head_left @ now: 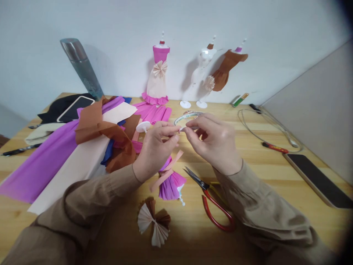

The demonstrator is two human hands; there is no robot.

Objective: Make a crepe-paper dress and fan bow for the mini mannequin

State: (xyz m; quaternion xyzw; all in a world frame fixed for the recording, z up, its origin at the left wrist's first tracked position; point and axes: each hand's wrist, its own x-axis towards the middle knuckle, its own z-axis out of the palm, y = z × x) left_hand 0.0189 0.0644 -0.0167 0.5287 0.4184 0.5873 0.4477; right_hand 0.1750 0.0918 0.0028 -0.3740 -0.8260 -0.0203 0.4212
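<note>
Because the small pale piece looks slight, the right hand pinches it by the fingertips before the tape roll — the left hand apparently steadying it, grip unclear — with scissors lying within reach.

Held scrap: whitish.
Small dress: purple meets pink, with peach strips.
Scissors: one handle red, the other yellow.
Pleated bow: cream fans alternate with brown.
Left mannequin: pink bodice, cream skirt, pink ruffle.
Right mannequin: plain brown dress.
Paper pile: purple, cream, brown and blue.
Worktop: pale yellow, streaked grain.
</note>
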